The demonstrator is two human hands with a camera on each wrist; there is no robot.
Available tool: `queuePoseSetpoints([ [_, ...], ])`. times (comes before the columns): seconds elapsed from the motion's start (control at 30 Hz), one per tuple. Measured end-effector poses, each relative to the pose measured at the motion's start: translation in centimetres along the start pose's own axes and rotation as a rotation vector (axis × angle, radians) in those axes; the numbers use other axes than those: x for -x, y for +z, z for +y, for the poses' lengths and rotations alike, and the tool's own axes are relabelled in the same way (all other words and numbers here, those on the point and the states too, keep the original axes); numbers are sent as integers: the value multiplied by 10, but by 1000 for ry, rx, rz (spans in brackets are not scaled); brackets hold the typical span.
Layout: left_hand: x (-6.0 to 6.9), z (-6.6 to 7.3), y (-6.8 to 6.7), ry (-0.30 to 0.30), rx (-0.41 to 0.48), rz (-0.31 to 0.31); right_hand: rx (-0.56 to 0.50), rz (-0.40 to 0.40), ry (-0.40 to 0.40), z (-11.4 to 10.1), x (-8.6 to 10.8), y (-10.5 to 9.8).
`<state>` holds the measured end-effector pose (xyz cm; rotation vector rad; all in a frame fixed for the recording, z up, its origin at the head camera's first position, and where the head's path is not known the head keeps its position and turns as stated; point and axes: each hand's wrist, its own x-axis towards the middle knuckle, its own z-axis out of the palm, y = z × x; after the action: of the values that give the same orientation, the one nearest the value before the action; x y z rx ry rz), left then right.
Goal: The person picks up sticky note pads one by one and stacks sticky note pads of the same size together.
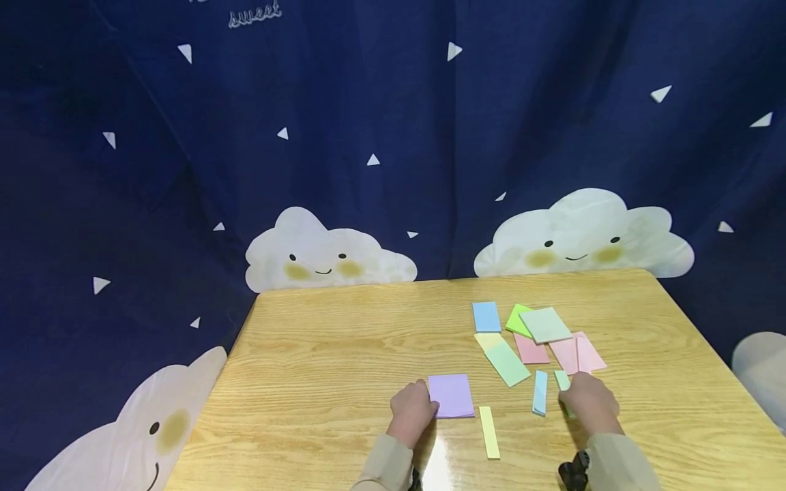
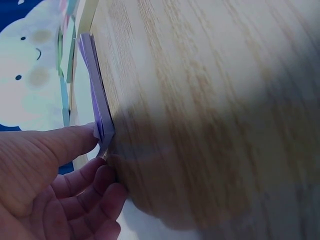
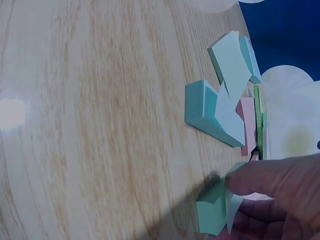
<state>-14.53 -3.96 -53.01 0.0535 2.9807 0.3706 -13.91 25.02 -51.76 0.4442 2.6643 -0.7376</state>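
Note:
My left hand [image 1: 412, 412] pinches the near left corner of a square purple sticky note pad [image 1: 451, 395]. In the left wrist view the purple pad's edge [image 2: 96, 82] shows, its corner between thumb and fingers. On the right, my right hand [image 1: 592, 402] grips a narrow green sticky note pad [image 1: 561, 379], partly covered by the hand. The right wrist view shows the thumb against this green pad [image 3: 212, 211], with a top sheet lifting off it. A narrow light blue pad [image 1: 540, 393] lies just left of the right hand, its top sheet raised. Between the hands lies a narrow yellow pad [image 1: 489, 432].
Farther back on the wooden table [image 1: 319, 354] are a blue pad [image 1: 486, 318], a mint green pad [image 1: 507, 363] partly over a pale yellow one, and a pale green pad [image 1: 545, 325] overlapping a bright green pad [image 1: 518, 322]. Pink pads [image 1: 591, 352] lie beyond the right hand. A dark blue curtain [image 1: 393, 102] hangs behind.

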Motion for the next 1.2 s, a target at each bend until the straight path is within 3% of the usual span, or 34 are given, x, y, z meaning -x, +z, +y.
queuePoseSetpoints([
  [0.9, 0, 0, 2, -15, 3, 12, -24, 28, -22, 5, 0, 4],
  [1.2, 0, 0, 1, -16, -1, 1, -27, 71, -41, 3, 2, 9],
])
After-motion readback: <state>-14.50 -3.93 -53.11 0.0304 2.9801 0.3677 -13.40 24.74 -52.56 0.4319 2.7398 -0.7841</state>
